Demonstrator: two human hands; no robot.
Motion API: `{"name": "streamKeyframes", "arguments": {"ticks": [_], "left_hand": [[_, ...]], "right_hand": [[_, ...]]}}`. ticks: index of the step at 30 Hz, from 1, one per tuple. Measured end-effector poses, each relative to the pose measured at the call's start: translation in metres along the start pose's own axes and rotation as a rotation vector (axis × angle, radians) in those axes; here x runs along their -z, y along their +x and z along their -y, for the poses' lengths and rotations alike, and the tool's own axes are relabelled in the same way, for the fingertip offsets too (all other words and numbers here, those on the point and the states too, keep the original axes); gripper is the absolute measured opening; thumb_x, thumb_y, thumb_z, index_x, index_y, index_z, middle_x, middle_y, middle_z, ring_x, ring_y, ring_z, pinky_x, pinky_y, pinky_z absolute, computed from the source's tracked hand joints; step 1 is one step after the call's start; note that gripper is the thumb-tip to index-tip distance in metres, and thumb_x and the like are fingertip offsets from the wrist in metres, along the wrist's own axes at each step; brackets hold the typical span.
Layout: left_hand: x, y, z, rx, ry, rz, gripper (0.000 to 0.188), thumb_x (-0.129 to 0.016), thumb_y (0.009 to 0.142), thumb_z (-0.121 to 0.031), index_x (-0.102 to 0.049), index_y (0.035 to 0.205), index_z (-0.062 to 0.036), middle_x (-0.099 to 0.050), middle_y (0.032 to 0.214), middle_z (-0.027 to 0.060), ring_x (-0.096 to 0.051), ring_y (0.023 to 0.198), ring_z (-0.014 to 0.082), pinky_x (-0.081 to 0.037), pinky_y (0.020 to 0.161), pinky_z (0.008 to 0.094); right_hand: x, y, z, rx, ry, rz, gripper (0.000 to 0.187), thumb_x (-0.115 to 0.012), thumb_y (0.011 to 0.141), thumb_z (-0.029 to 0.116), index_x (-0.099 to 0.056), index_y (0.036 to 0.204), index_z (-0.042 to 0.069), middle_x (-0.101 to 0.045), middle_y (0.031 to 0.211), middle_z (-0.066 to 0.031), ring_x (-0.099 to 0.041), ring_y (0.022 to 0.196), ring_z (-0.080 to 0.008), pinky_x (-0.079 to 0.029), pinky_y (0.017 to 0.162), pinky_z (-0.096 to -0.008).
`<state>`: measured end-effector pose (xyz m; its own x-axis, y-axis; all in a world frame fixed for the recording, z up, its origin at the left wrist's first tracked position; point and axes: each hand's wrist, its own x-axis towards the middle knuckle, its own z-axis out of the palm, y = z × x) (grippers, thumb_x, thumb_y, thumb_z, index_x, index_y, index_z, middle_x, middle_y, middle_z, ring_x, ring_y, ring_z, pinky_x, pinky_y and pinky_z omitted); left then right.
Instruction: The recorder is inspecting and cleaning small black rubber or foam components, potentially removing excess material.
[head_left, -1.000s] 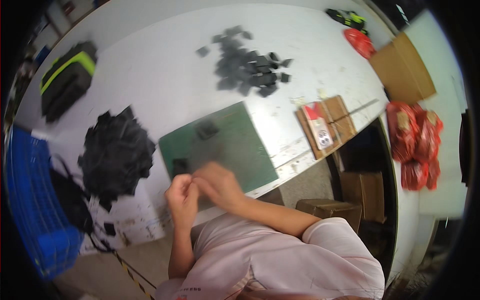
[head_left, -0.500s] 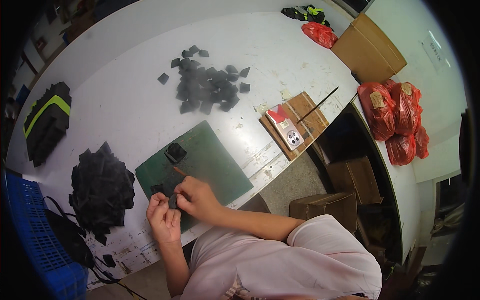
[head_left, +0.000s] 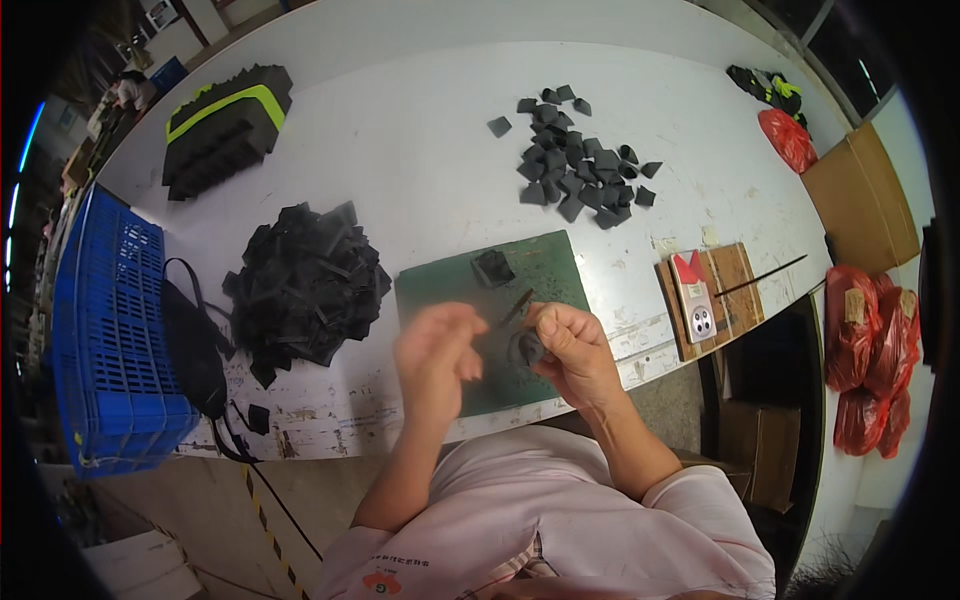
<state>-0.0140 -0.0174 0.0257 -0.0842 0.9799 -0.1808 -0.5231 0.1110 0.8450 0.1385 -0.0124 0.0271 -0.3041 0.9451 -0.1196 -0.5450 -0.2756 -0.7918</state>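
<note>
Over the green cutting mat [head_left: 430, 290], my right hand [head_left: 575, 352] is closed on a small folded black piece [head_left: 526, 347], held between thumb and fingers. A thin brown stick-like tool [head_left: 516, 304] juts from the same hand; its full shape is hidden. To the left, my left hand [head_left: 437, 358] is raised near the mat's left edge, blurred by motion, its thumb and fingers apart with nothing visible between them. Beyond both hands, another black folded piece [head_left: 492, 268] lies on the mat.
A heap of flat black pieces [head_left: 305, 290] lies left of the mat, with folded black pieces [head_left: 580, 165] scattered beyond it. A blue crate [head_left: 120, 330] and black strapped item [head_left: 192, 335] stand left. At right, a phone [head_left: 694, 300] rests on a wooden board [head_left: 735, 290].
My hands have parted: the left has drawn away, while the right keeps the black piece and lifts it off the mat. The whole view has swung left.
</note>
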Motion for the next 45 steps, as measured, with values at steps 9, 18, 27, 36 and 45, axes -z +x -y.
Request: {"name": "streamKeyframes", "arguments": {"ticks": [9, 18, 27, 36, 45], "left_hand": [[-0.014, 0.002, -0.007, 0.17, -0.287, 0.299, 0.009, -0.052, 0.08, 0.0, -0.054, 0.089, 0.0019, -0.053, 0.065, 0.0031, -0.034, 0.039, 0.0044, -0.033, 0.039, 0.0207], [-0.04, 0.015, -0.048, 0.487, -0.882, 0.633, 0.019, -0.047, 0.086, -0.006, -0.046, 0.104, -0.0033, -0.053, 0.07, 0.0073, -0.025, 0.035, 0.0029, -0.027, 0.031, 0.0165], [-0.009, 0.027, -0.004, 0.472, -0.486, 0.26, 0.015, -0.048, 0.084, -0.002, -0.053, 0.097, -0.0051, -0.038, 0.055, -0.005, -0.024, 0.037, 0.0034, -0.022, 0.035, 0.0181], [-0.007, 0.034, 0.006, 0.685, -1.0, 0.113, 0.018, -0.046, 0.083, 0.001, -0.054, 0.1, 0.003, -0.044, 0.06, -0.0017, -0.028, 0.04, 0.0049, -0.028, 0.037, 0.0178], [-0.012, 0.03, 0.002, 0.391, -0.47, 0.324, 0.02, -0.048, 0.082, 0.0, -0.053, 0.101, -0.003, -0.051, 0.074, 0.0017, -0.038, 0.05, 0.006, -0.037, 0.048, 0.0201]], "right_hand": [[-0.012, 0.004, 0.013, -0.002, 0.048, 0.041, 0.017, -0.054, 0.086, 0.02, -0.053, 0.074, 0.008, -0.042, 0.063, 0.0071, -0.032, 0.05, -0.0014, -0.024, 0.044, -0.0167], [-0.038, 0.012, 0.057, 0.176, -0.177, 0.137, 0.022, -0.054, 0.086, 0.022, -0.051, 0.07, 0.008, -0.04, 0.061, 0.0076, -0.031, 0.051, -0.0015, -0.024, 0.045, -0.0176], [0.008, 0.035, 0.021, -0.105, -0.155, 0.078, 0.027, -0.055, 0.085, 0.029, -0.049, 0.065, 0.012, -0.035, 0.055, 0.0088, -0.025, 0.046, -0.0018, -0.019, 0.041, -0.0183], [0.016, 0.047, 0.016, -0.176, -0.146, 0.126, 0.026, -0.055, 0.085, 0.03, -0.049, 0.067, 0.012, -0.034, 0.056, 0.009, -0.025, 0.047, -0.0018, -0.019, 0.042, -0.0178], [0.012, 0.038, 0.022, 0.022, -0.407, 0.056, 0.022, -0.057, 0.084, 0.027, -0.054, 0.073, 0.008, -0.039, 0.058, 0.0056, -0.033, 0.051, -0.0047, -0.026, 0.044, -0.0195]]}}
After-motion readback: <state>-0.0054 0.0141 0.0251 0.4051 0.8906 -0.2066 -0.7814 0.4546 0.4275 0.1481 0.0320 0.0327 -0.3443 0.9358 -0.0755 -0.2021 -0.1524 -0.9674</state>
